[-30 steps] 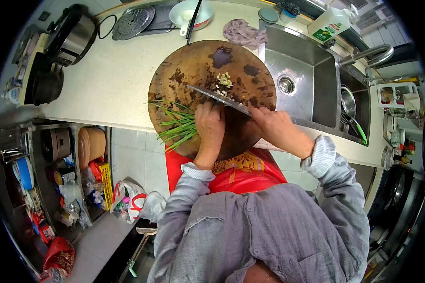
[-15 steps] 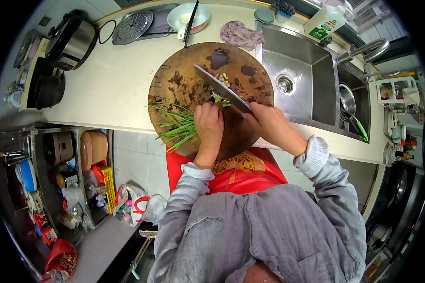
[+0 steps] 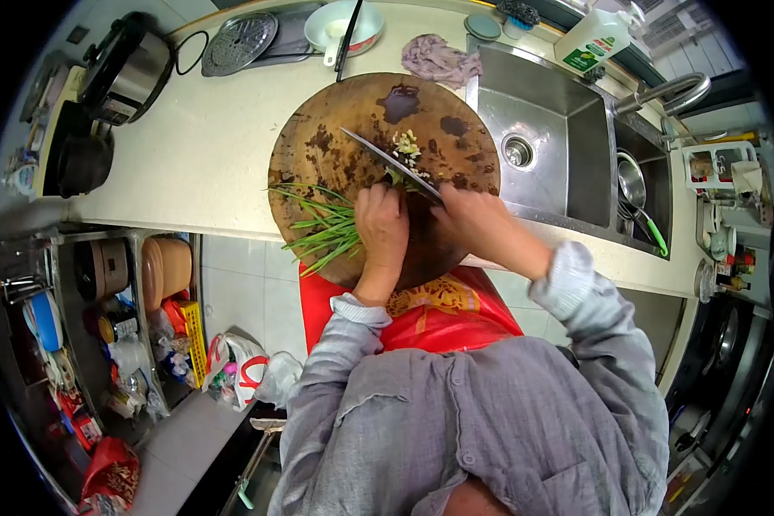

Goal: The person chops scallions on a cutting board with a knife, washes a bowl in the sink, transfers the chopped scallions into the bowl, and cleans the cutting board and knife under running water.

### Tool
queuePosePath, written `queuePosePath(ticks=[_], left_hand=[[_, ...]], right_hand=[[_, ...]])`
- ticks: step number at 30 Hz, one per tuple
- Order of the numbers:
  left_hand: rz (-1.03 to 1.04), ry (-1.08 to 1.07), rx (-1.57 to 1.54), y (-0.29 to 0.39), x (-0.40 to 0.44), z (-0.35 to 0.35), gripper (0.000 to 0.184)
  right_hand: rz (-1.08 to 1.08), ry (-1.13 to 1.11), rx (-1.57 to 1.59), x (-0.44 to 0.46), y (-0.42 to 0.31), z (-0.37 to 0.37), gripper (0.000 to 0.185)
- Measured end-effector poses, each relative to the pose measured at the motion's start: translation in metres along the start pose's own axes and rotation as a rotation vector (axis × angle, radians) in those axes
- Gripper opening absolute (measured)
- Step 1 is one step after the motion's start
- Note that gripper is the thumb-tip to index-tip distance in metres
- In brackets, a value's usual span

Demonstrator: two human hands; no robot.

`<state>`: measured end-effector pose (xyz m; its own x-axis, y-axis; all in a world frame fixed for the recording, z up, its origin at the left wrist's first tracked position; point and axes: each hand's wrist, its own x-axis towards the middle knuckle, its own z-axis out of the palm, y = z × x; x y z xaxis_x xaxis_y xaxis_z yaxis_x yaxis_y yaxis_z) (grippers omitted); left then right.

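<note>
My left hand (image 3: 382, 225) is closed round a bunch of scallions (image 3: 322, 222) on the round wooden cutting board (image 3: 318, 107). Their long green ends fan out to its left. The cut ends, just past the fingertips, are partly hidden by the blade. In my right hand (image 3: 483, 224) is the handle of a kitchen knife (image 3: 385, 159), its blade slanting up and left, close to the left fingertips. Beyond the blade lie small chopped pale pieces (image 3: 407, 144). Dark wet patches mark the board.
Right of the board is a steel sink (image 3: 546, 95) with a faucet (image 3: 675, 90). A crumpled cloth (image 3: 439, 60) lies behind the board, near a white bowl (image 3: 365, 30) with black chopsticks (image 3: 349, 39). A rice cooker (image 3: 133, 82) stands far left; a soap bottle (image 3: 595, 43) is behind the sink.
The knife has come down and turned more edge-on, its tip shifting left and nearer me. My right hand moved slightly left. More chopped pieces show behind the blade. My left hand stays in place.
</note>
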<state>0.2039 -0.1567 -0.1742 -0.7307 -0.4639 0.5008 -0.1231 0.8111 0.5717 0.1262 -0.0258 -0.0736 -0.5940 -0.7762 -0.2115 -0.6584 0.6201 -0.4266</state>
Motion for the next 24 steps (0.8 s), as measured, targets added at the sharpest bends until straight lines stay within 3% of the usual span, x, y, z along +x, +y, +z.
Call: queuePosePath(ticks=[7,13,24], left_hand=[[-0.036,0.048,-0.032,0.002,-0.002,0.002,0.014],[-0.064,0.076,-0.026,0.005,-0.002,-0.001,0.012],[-0.088,0.034,-0.013,0.004,-0.001,-0.001,0.012]], right_hand=[[0.080,0.132,-0.017,0.009,0.015,0.008,0.016],[-0.033,0.204,0.019,-0.006,0.007,0.000,0.015],[-0.206,0.167,-0.204,-0.017,0.003,0.006,0.013]])
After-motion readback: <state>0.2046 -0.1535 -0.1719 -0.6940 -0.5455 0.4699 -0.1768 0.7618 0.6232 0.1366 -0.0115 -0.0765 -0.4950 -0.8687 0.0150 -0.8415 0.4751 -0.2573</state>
